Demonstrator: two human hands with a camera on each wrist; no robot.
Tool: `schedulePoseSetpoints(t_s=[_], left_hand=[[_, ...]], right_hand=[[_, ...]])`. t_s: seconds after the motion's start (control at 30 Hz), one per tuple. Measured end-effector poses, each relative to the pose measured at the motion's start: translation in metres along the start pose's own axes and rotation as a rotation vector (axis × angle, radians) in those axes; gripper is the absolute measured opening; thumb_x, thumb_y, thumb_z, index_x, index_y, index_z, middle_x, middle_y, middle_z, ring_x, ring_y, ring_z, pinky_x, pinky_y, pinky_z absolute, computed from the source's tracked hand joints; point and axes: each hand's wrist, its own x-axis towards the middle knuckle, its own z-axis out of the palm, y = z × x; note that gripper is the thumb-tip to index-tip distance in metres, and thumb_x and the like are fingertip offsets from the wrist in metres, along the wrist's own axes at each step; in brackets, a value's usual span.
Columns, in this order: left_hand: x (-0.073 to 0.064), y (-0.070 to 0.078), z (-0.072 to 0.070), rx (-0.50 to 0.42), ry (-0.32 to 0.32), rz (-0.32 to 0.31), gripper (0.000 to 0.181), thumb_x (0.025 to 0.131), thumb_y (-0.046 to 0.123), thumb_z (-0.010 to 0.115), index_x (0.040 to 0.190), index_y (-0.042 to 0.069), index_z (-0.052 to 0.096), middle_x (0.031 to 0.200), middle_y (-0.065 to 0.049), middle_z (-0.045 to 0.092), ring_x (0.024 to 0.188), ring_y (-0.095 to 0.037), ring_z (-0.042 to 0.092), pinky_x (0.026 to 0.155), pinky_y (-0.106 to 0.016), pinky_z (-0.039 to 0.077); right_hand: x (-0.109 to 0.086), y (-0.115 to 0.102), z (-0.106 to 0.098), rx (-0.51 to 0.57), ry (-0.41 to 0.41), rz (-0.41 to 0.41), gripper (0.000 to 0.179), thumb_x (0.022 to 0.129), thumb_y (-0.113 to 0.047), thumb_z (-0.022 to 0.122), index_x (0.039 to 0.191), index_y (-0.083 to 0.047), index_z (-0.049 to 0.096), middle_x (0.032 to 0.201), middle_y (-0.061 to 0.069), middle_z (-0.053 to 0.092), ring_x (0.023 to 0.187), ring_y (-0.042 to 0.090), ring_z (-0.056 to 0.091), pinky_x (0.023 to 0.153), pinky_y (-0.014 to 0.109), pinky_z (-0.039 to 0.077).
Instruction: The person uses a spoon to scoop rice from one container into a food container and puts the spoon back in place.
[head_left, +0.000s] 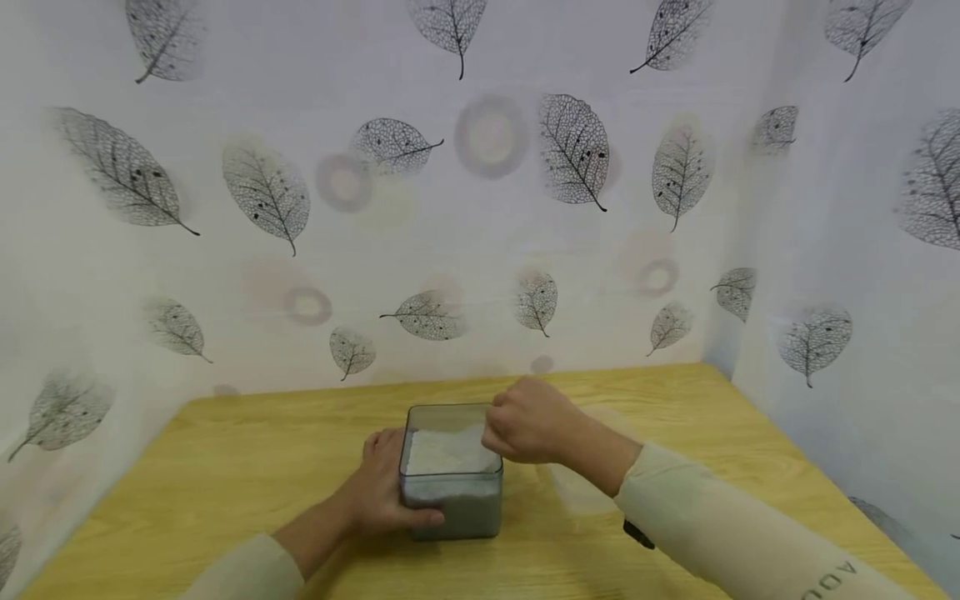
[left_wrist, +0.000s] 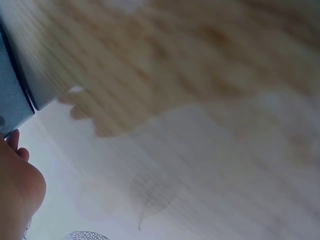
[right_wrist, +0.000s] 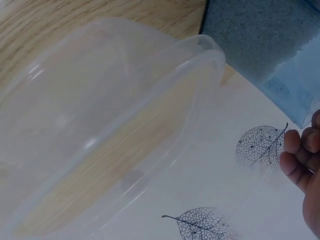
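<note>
The square container of white grains stands on the wooden table, the left hand gripping its left side; the right hand curls at its right rim, whether pinching anything I can't tell.

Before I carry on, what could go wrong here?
The box is open and holds pale grains; if the left hand slips, they could spill. The right hand, at the box's right edge, might bump or tip it. The clear plastic item near the right forearm could get knocked.
</note>
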Motion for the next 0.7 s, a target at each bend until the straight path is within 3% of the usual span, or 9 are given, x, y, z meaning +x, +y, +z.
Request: schedulePoseSetpoints(t_s=[0.3,0.5,0.7], left_hand=[[-0.002,0.001,-0.0011,0.016,0.005,0.008,0.107,0.066,0.076,0.074,0.14,0.005,0.04,0.131,-0.009,0.052,0.122,-0.029,0.043,0.105,-0.057,0.024],[0.0001,-0.0011,-0.0003,0.013,0.024,0.02,0.108,0.066,0.078,0.072,0.14,0.006,0.04,0.13,-0.007,0.052,0.121,-0.026,0.043,0.105,-0.053,0.023],[-0.0014,0.0003,0.0001,-0.007,0.004,0.027,0.107,0.068,0.077,0.072,0.141,0.007,0.039,0.132,-0.008,0.05,0.122,-0.026,0.041,0.105,-0.054,0.022]], right_hand=[[0.0004,-0.0027,0.0023,-0.003,0.005,0.01,0.041,0.082,-0.018,0.059,0.054,-0.021,0.029,0.054,-0.011,0.021,0.048,0.006,0.012,0.046,0.024,0.015],[-0.0015,-0.0033,0.0051,0.023,0.008,0.074,0.042,0.082,-0.016,0.057,0.055,-0.021,0.025,0.054,-0.01,0.019,0.05,0.006,0.01,0.047,0.022,0.012],[-0.0046,-0.006,0.0067,0.067,0.039,0.109,0.042,0.083,-0.016,0.054,0.055,-0.021,0.023,0.054,-0.01,0.017,0.052,0.006,0.008,0.049,0.022,0.008]])
